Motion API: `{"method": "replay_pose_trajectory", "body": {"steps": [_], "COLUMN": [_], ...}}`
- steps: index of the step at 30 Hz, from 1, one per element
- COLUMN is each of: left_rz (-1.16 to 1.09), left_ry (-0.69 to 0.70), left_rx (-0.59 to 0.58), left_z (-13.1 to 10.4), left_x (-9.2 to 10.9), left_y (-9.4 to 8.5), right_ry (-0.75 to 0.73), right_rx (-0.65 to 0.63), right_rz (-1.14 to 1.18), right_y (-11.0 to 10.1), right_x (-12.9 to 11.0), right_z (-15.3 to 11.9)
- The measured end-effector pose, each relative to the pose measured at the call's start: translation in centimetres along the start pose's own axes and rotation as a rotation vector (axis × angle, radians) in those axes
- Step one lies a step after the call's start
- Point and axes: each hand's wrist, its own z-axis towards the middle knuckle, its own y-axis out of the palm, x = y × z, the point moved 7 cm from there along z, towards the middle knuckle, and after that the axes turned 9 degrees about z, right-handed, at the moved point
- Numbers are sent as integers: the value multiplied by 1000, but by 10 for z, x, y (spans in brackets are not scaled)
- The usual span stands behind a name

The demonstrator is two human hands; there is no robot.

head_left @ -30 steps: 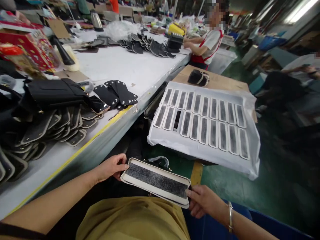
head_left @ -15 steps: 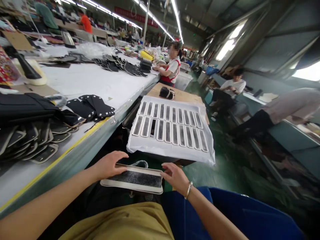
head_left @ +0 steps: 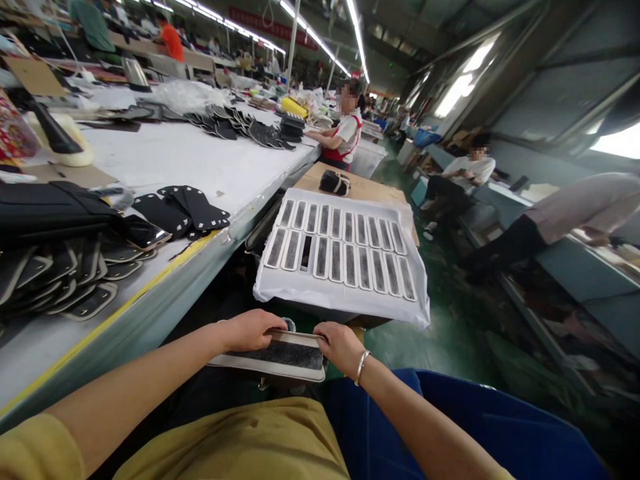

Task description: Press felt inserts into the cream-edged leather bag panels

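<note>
In front of my lap lies a long rectangular bag panel (head_left: 287, 355) with a dark, glossy middle and a cream border. My left hand (head_left: 253, 331) is closed along its far edge, its fingers curled over the border. At the far right corner, my right hand (head_left: 341, 347), with a bangle at the wrist, pinches the edge. Part of the panel's left end is hidden under my left hand and forearm. Beyond my hands, similar smaller panels (head_left: 350, 263) lie in two rows on a white sheet (head_left: 295, 290), with one gap in the near row.
On the left stands a long white worktable (head_left: 150, 150) with a yellow-taped edge, bearing stacked dark pieces (head_left: 95, 267) and black cutouts (head_left: 187, 210). A blue bin (head_left: 490, 420) sits close at my right. A person in a red apron (head_left: 345, 130) works at the table; others are along the right wall.
My left hand has moved right along the panel's far edge and closed on it. My right hand's fingers have closed on the right corner. The panel has shifted up slightly.
</note>
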Motion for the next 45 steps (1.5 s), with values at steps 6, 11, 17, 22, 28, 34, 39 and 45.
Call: {"method": "replay_pose_trajectory", "body": {"steps": [6,11,17,22,28,34,39,45], "left_rz": [48,164,256,179,130,189,274,313], "left_ry": [84,85,78,68,76,129,191,181], "left_rx": [65,40,-27,-106,-120,-107,-95,-99], "left_z": [33,38,40,45,45,43,39,37], "left_x": [18,17,24,27,28,29,35,44], "left_y": [22,28,18,15,12,19,23,24], "right_ry": [-7,-63,-101,-82,-116,-209,-265,-256], "right_rx": [10,-9,-30,-28,-45,-128,-209,-238], "right_rz": [-32,-24,-32,-65,-105,-173,-234,-265], "right_y": [3,1,5,6,7,11,12,14], "right_x": [2,5,8,7,4,2,-5,-9], "right_z": [-4,-4,-3,-3,-5,-8,-13,-19]}}
